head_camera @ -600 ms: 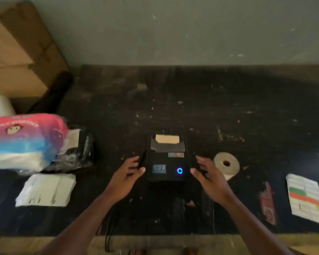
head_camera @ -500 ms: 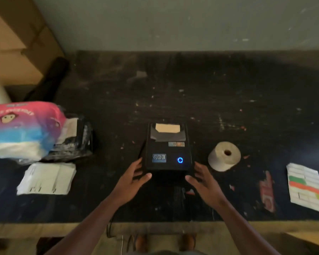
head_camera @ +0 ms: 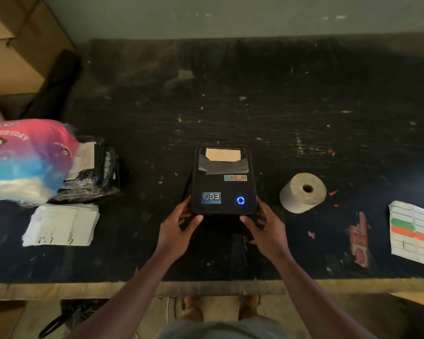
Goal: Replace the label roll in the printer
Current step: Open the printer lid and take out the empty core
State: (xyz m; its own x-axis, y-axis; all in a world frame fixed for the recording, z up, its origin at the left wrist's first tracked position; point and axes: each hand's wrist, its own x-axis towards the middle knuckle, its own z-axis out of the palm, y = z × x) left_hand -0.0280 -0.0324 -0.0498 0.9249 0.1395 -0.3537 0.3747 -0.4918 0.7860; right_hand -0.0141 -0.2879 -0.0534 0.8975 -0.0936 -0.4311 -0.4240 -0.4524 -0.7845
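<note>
A black label printer (head_camera: 223, 189) stands on the dark table, its blue ring light lit and a tan label end (head_camera: 222, 154) showing in the window at its far end. My left hand (head_camera: 178, 231) grips its near-left corner, thumb on the front edge and fingers along the side. My right hand (head_camera: 264, 231) holds the near-right corner the same way. The printer's lid looks closed. A white label roll (head_camera: 301, 193) lies on its side just right of the printer, untouched.
At the left lie a pink-and-blue plastic pack (head_camera: 27, 157), a black wrapped bundle (head_camera: 96, 172) and a stack of papers (head_camera: 61, 223). Cardboard boxes (head_camera: 15, 45) fill the far left corner. A coloured label sheet (head_camera: 414, 233) lies at the right. The table's front edge (head_camera: 206, 287) is close.
Both hands have closed in from beside the printer onto its near corners. The camera has tipped down and the view has shifted.
</note>
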